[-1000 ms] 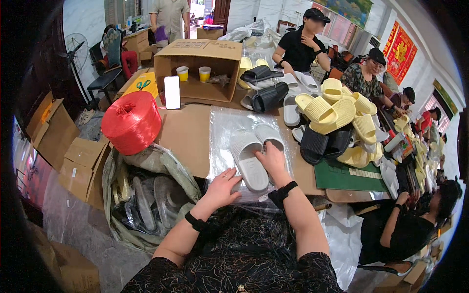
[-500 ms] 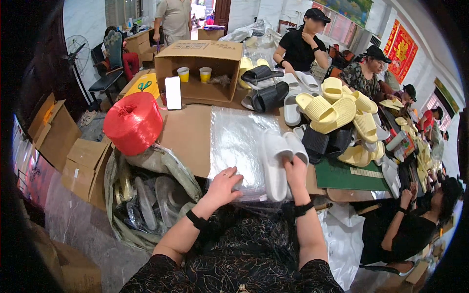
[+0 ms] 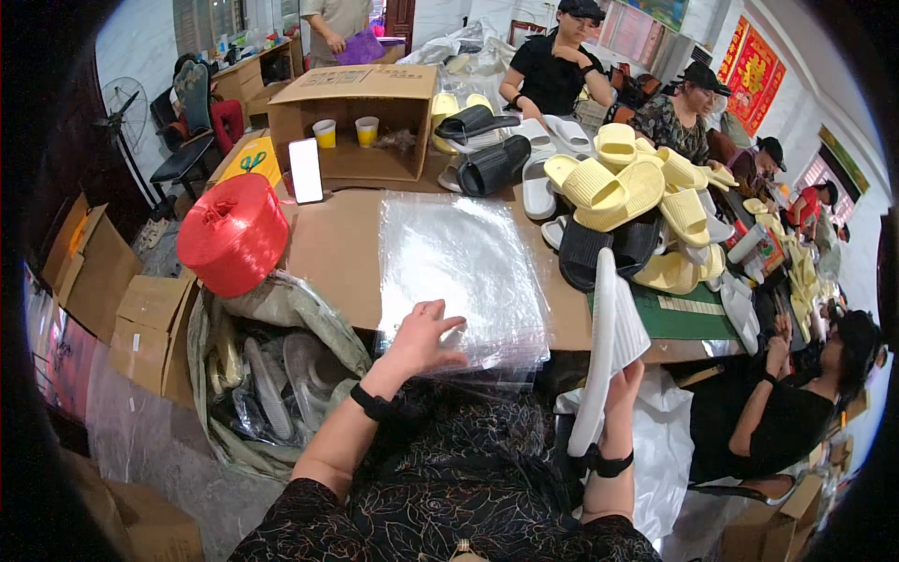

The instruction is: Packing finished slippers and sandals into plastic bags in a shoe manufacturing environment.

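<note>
My right hand (image 3: 622,393) grips a white slide slipper (image 3: 592,375) just past the table's near edge. The slipper is turned on its side, its ribbed strap facing right. Whether a second white slipper is behind it, I cannot tell. On the table in front of me lies a stack of clear plastic bags (image 3: 454,253). Over the near left part of that stack is my left hand (image 3: 426,342), fingers apart and holding nothing.
Yellow slippers (image 3: 618,192) and black slippers (image 3: 494,167) are heaped at the right. A cardboard box (image 3: 351,84) with two cups stands behind the bags. Left are a phone (image 3: 304,171), red twine roll (image 3: 232,234) and a sack (image 3: 323,314) of bagged slippers. Several people sit at the right.
My right hand has moved right and toward me, lifting the white slipper off the bags and turning it on edge. My left hand's fingers have spread. A standing person now holds something purple.
</note>
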A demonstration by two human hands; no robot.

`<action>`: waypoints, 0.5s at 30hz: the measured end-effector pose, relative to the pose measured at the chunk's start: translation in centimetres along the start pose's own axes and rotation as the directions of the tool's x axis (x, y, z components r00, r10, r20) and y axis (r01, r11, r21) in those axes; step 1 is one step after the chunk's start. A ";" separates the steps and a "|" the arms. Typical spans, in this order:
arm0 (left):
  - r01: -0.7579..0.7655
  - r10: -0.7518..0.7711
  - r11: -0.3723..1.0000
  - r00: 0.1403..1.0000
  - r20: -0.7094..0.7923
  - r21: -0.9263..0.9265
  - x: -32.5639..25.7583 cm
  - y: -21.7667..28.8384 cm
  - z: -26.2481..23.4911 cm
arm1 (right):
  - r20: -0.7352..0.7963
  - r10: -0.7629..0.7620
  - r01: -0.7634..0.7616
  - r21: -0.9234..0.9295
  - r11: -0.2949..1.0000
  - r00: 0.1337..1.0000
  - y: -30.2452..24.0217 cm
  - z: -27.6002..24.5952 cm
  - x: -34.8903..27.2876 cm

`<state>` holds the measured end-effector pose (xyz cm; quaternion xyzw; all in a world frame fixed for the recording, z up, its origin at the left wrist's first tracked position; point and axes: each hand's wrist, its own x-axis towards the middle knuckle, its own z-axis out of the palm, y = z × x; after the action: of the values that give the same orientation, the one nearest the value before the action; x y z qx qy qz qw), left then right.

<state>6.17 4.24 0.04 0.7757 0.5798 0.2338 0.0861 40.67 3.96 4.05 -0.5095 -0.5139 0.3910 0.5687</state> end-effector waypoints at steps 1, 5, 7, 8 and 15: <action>-0.003 0.003 1.000 1.000 0.001 0.000 -0.2 0.5 -0.3 | -0.004 0.000 0.000 0.000 1.000 1.000 0.2 0.0 -0.2; 0.050 -0.052 0.998 0.997 0.057 0.028 -0.9 0.0 1.2 | 0.085 -0.090 0.080 0.113 0.990 0.992 1.7 -0.3 -1.5; 0.011 -0.011 1.000 0.999 -0.034 0.001 -1.2 -0.5 1.7 | 0.045 -0.101 0.091 0.176 0.980 0.994 1.9 -0.1 -2.0; 0.009 -0.009 1.000 0.999 -0.032 0.000 -1.2 -0.7 1.6 | 0.043 -0.099 0.090 0.175 0.980 0.994 1.9 -0.2 -2.3; -0.053 0.050 0.988 0.999 0.021 0.146 -1.8 0.8 0.5 | 0.008 0.003 -0.005 0.219 0.976 1.000 1.1 0.1 -3.7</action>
<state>6.68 2.30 -0.51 0.7966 0.5745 0.1859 0.0278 40.02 0.62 2.32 -0.4433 -0.4687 0.4485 0.6186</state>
